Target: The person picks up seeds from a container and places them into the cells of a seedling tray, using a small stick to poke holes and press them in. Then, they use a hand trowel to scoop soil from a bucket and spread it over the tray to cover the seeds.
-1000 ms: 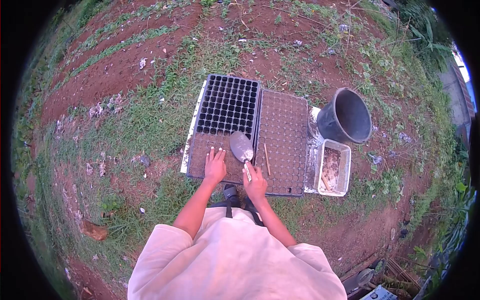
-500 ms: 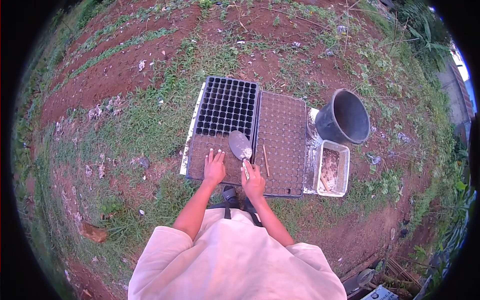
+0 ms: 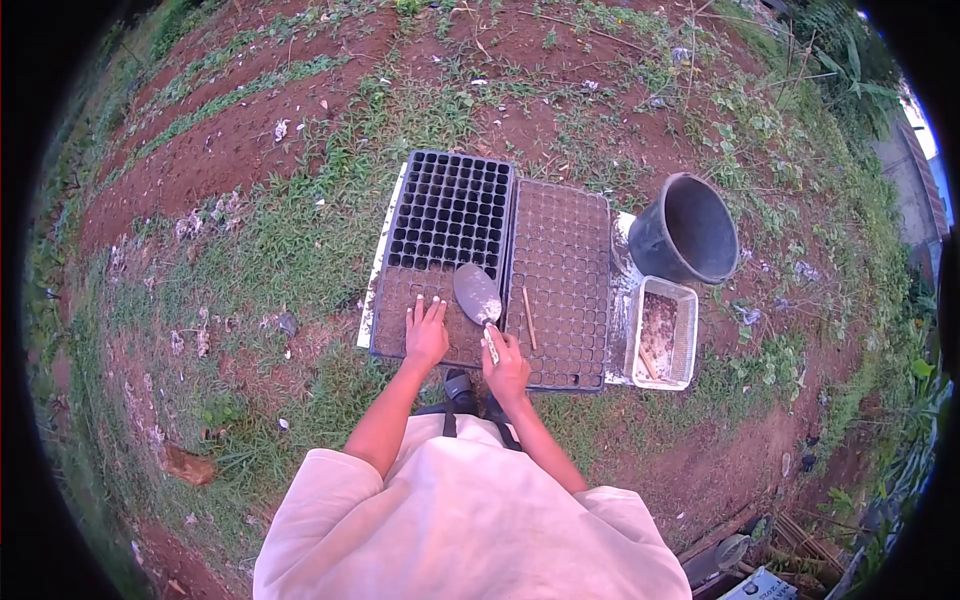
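Note:
A black seedling tray (image 3: 450, 215) lies in front of me, its far cells empty and its near part covered with brown soil (image 3: 391, 309). On that soil my left hand (image 3: 427, 333) rests with its fingers apart, holding nothing. My right hand (image 3: 507, 366) is closed round the handle of a trowel (image 3: 478, 294), whose blade lies over the soil near the edge of the empty cells. Beside it on the right is a second tray (image 3: 562, 270) with soil-filled cells, and a thin wooden stick (image 3: 530, 318) lies on it.
At the right stand a large dark bucket (image 3: 648, 240) and a white basket (image 3: 692, 340) with some soil and a stick inside. White boards (image 3: 622, 300) show beneath the trays. Grass and bare red soil surround them; a brown lump (image 3: 188, 465) lies at the lower left.
The trowel blade has shifted very slightly to the left over the soil. Both hands keep nearly the same places, and the whole view has moved a little.

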Demonstrator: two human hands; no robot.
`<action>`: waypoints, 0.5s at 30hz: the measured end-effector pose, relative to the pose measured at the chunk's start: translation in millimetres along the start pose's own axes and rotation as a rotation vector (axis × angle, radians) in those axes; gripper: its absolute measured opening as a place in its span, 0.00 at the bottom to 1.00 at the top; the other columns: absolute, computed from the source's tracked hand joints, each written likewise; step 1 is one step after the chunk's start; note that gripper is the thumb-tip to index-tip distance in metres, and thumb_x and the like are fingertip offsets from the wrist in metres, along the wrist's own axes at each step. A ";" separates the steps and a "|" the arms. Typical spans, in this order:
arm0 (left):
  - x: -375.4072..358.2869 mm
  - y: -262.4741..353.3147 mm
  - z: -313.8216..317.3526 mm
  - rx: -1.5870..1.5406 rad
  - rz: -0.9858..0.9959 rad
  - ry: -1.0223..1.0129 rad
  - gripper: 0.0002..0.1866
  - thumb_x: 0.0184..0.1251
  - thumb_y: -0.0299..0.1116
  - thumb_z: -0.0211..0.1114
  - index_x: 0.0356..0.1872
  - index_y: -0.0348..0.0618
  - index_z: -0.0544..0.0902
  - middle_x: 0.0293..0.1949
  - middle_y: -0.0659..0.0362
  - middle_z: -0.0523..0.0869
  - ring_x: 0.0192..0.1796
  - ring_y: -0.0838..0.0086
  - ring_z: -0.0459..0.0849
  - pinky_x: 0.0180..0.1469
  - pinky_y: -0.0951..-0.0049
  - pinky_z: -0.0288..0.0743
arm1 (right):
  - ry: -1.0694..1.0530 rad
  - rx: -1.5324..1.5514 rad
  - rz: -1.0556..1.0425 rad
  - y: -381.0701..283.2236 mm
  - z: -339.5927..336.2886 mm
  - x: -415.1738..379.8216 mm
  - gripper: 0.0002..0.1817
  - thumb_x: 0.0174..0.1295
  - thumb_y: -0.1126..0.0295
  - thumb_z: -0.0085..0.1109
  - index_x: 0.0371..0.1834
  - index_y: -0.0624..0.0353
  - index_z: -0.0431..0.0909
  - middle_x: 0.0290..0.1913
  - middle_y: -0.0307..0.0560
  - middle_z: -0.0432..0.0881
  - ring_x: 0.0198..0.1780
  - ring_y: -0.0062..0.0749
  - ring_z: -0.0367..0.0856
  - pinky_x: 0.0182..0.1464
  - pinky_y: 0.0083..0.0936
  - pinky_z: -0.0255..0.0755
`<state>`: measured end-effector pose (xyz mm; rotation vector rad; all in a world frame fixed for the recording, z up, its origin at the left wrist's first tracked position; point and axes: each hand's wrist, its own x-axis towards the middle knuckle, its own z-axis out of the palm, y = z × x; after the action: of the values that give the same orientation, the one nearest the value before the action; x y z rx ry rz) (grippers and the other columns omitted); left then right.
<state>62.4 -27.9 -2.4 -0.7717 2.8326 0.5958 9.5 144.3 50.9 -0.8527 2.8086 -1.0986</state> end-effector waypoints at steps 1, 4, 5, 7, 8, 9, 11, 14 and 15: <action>-0.6 0.1 0.3 0.004 -0.001 0.003 0.29 0.65 0.32 0.54 0.69 0.45 0.66 0.72 0.58 0.64 0.77 0.53 0.51 0.76 0.48 0.46 | -0.041 -0.010 0.022 -0.2 -1.2 -2.8 0.17 0.64 0.64 0.60 0.57 0.45 0.79 0.43 0.48 0.81 0.36 0.47 0.84 0.35 0.40 0.78; -0.6 -0.4 2.4 0.009 0.006 0.023 0.29 0.65 0.32 0.55 0.69 0.44 0.66 0.73 0.58 0.64 0.77 0.53 0.51 0.75 0.48 0.46 | 0.043 -0.005 0.014 9.6 0.1 -10.3 0.17 0.64 0.63 0.61 0.57 0.45 0.79 0.44 0.47 0.82 0.36 0.47 0.85 0.34 0.39 0.78; -1.0 0.0 3.7 0.008 0.003 0.019 0.29 0.65 0.32 0.55 0.69 0.44 0.66 0.73 0.58 0.64 0.77 0.53 0.51 0.75 0.48 0.46 | 0.086 -0.036 -0.003 14.2 0.9 -12.5 0.17 0.64 0.63 0.61 0.57 0.46 0.79 0.44 0.48 0.82 0.34 0.48 0.85 0.31 0.39 0.79; -0.6 1.3 5.1 0.005 -0.007 0.021 0.29 0.65 0.32 0.55 0.70 0.44 0.65 0.73 0.58 0.63 0.77 0.53 0.51 0.75 0.48 0.47 | 0.110 -0.025 -0.002 17.6 1.3 -16.2 0.17 0.64 0.63 0.61 0.57 0.46 0.79 0.44 0.48 0.82 0.34 0.48 0.85 0.31 0.39 0.79; -0.2 1.7 5.3 0.003 -0.009 0.020 0.29 0.65 0.32 0.55 0.70 0.44 0.65 0.73 0.58 0.63 0.77 0.53 0.51 0.75 0.48 0.47 | 0.139 -0.013 -0.003 19.2 1.6 -17.3 0.17 0.64 0.63 0.60 0.57 0.46 0.79 0.44 0.48 0.82 0.34 0.48 0.85 0.31 0.38 0.79; 0.7 2.3 5.8 0.011 -0.016 0.017 0.30 0.65 0.33 0.55 0.70 0.44 0.65 0.73 0.58 0.63 0.77 0.53 0.51 0.75 0.48 0.46 | 0.138 -0.014 -0.004 17.7 1.0 -17.2 0.17 0.64 0.63 0.60 0.57 0.46 0.79 0.44 0.48 0.82 0.34 0.48 0.85 0.31 0.38 0.79; 1.6 3.4 6.7 0.017 -0.023 0.012 0.30 0.65 0.33 0.55 0.70 0.44 0.65 0.73 0.58 0.62 0.77 0.53 0.50 0.75 0.49 0.46 | 0.114 -0.010 -0.050 14.0 0.1 -17.6 0.17 0.64 0.63 0.61 0.56 0.46 0.79 0.44 0.48 0.81 0.34 0.47 0.85 0.31 0.38 0.79; 0.2 3.8 2.2 0.028 -0.028 -0.015 0.30 0.65 0.33 0.55 0.71 0.44 0.64 0.74 0.58 0.62 0.77 0.53 0.50 0.75 0.49 0.46 | -0.046 -0.010 -0.031 12.9 -2.1 -17.7 0.17 0.63 0.64 0.62 0.56 0.46 0.79 0.45 0.48 0.81 0.36 0.48 0.85 0.34 0.38 0.79; 0.1 3.3 1.6 0.031 -0.025 -0.017 0.30 0.65 0.33 0.55 0.71 0.44 0.64 0.74 0.58 0.62 0.77 0.53 0.50 0.75 0.48 0.46 | -0.045 -0.010 -0.032 13.2 -2.8 -17.1 0.17 0.63 0.64 0.62 0.56 0.46 0.79 0.45 0.48 0.81 0.36 0.48 0.85 0.34 0.38 0.79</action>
<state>60.6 -24.6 -2.8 -0.7923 2.8056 0.5502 17.2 162.4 41.5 -0.9144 2.7759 -1.0561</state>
